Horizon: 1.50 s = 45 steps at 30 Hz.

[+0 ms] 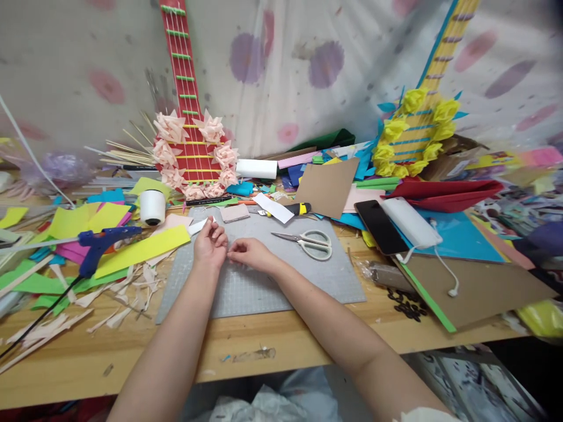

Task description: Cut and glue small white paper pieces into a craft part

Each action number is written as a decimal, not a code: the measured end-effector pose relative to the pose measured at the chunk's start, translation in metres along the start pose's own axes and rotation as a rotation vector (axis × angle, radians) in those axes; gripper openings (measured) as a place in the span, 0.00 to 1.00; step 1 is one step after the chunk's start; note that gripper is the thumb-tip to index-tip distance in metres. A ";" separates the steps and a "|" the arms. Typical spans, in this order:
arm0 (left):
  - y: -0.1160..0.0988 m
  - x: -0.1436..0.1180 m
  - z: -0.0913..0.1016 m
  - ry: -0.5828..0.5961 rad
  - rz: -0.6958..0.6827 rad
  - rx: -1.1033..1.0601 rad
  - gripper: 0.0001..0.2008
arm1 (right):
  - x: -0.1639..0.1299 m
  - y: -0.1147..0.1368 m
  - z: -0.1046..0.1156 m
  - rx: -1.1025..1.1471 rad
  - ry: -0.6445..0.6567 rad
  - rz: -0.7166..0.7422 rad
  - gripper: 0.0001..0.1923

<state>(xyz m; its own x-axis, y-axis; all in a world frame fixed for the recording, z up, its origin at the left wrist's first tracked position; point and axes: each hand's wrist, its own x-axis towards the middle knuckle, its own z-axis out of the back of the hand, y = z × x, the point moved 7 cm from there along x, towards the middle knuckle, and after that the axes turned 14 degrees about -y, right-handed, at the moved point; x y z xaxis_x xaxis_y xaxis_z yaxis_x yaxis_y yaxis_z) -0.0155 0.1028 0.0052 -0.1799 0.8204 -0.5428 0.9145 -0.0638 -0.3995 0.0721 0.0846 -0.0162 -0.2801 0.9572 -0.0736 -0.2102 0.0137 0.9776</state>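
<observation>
Both hands rest together on the grey cutting mat (264, 287). My left hand (210, 241) pinches a small white paper piece (200, 225) that sticks out to the left of its fingers. My right hand (250, 253) lies beside it with curled fingers touching the left fingertips; whether it grips the paper cannot be told. Scissors (310, 241) lie shut on the mat just right of my right hand. A blue glue gun (102, 241) lies on coloured paper to the left.
A white tape roll (152, 207), yellow paper strip (141, 251) and paper scraps crowd the left. A red paper guitar with pink flowers (190, 146) and a yellow-flowered one (413, 132) lean behind. A black phone (379, 225), white power bank (410, 221) and cardboard sheets (475, 287) lie right.
</observation>
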 end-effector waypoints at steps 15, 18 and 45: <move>-0.023 -0.011 0.013 0.104 -0.274 0.834 0.08 | -0.016 0.034 0.059 -0.513 0.218 0.123 0.04; -0.037 -0.015 0.007 0.145 -0.438 1.084 0.11 | -0.016 0.041 0.062 -0.602 0.321 0.113 0.04; -0.004 -0.028 -0.014 0.541 -0.843 1.880 0.09 | 0.022 0.055 0.060 -0.768 0.355 0.204 0.09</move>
<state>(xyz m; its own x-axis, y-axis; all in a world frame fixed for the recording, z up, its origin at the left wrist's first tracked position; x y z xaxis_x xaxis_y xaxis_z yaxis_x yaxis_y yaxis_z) -0.0091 0.0881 0.0323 0.1596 0.9684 0.1914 -0.7326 0.2462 -0.6345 0.1108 0.1239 0.0482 -0.6298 0.7711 -0.0936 -0.6618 -0.4697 0.5843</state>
